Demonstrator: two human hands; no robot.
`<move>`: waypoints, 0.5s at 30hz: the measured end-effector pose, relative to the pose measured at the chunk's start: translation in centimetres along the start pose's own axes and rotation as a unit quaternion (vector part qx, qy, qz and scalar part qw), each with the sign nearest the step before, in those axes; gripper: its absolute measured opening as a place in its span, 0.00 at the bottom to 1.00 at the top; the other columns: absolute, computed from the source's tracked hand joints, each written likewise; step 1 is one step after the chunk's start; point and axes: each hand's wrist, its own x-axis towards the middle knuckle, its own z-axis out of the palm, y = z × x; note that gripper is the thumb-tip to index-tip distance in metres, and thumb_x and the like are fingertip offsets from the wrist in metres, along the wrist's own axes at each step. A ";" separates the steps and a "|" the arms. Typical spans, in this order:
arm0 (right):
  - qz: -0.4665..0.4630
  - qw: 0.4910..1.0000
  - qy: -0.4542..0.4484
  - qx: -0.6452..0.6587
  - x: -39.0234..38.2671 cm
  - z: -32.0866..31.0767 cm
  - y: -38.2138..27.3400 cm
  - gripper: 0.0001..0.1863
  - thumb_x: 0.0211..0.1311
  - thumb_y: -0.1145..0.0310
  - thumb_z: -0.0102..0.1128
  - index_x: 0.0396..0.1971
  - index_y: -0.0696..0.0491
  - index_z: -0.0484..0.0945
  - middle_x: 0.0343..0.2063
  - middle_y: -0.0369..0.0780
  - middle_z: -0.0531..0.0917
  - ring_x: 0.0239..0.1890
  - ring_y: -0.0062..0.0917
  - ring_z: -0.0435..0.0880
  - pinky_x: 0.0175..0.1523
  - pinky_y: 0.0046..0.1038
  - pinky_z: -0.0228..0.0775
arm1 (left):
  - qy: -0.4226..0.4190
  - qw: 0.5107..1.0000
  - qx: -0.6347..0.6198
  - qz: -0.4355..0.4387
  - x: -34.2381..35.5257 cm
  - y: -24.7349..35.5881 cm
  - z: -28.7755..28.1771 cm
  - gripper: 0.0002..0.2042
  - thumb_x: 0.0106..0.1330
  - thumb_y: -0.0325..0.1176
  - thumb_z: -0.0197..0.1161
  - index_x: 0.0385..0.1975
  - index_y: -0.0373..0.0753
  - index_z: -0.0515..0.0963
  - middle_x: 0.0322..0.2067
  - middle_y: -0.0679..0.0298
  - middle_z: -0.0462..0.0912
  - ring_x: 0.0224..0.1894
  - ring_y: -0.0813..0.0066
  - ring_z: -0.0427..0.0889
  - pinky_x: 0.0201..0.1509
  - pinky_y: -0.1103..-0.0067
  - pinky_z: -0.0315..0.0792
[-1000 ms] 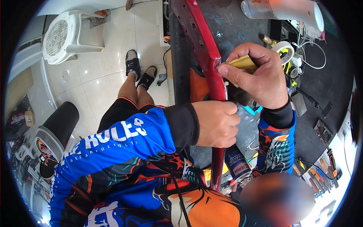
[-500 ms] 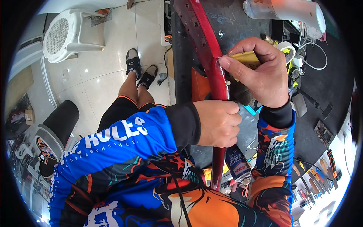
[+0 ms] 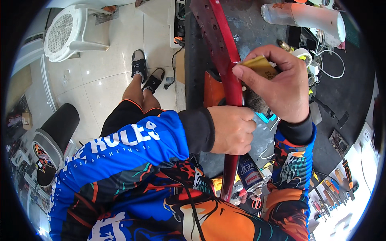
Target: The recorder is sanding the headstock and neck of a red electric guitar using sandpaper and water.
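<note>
A glossy red guitar neck (image 3: 233, 90) runs from the top of the view down toward my body, its headstock (image 3: 211, 30) dotted with small holes. My left hand (image 3: 234, 130) is wrapped round the shaft below the headstock. In my right hand (image 3: 283, 82) a folded piece of yellow sandpaper (image 3: 260, 66) is pinched between thumb and fingers. The paper's edge meets the neck's right side, where the headstock narrows. Part of the neck is hidden under my left fist.
Under the neck lies a dark workbench (image 3: 257, 32). A spray can (image 3: 250, 172) and red-handled scissors (image 3: 256, 203) are near my body. A translucent bottle (image 3: 305, 16) lies at the far right; several hand tools (image 3: 331, 188) line the right edge. A white stool (image 3: 74, 34) stands on the floor.
My right hand and the sandpaper have shifted slightly right and down along the neck. The headstock appears a little further right; my left hand keeps its grip.
</note>
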 end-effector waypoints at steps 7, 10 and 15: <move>0.083 0.992 -0.039 -0.086 0.0 -0.1 -1.4 0.11 0.53 0.73 0.77 0.31 0.57 0.80 0.27 0.32 0.85 0.29 0.10 0.79 0.34 0.17 0.71 | -0.005 1.000 -0.002 0.013 -0.1 0.0 0.2 0.03 0.52 0.36 0.59 0.21 0.48 0.75 0.23 0.75 0.75 0.36 0.75 0.77 0.44 0.76 0.68; 0.042 0.998 -0.018 -0.033 0.2 -0.1 -1.7 0.11 0.52 0.71 0.77 0.29 0.57 0.81 0.23 0.34 0.84 0.25 0.12 0.77 0.31 0.19 0.70 | -0.016 1.000 -0.008 0.006 -0.1 0.0 0.3 0.03 0.53 0.36 0.59 0.20 0.48 0.76 0.23 0.74 0.76 0.37 0.75 0.78 0.45 0.76 0.68; 0.078 0.996 -0.006 -0.045 0.5 -0.2 -2.0 0.12 0.52 0.70 0.77 0.27 0.58 0.81 0.20 0.33 0.82 0.23 0.10 0.74 0.28 0.19 0.68 | -0.010 1.000 -0.017 -0.004 -0.2 0.1 0.4 0.04 0.53 0.37 0.60 0.20 0.48 0.78 0.23 0.74 0.78 0.37 0.75 0.78 0.46 0.77 0.68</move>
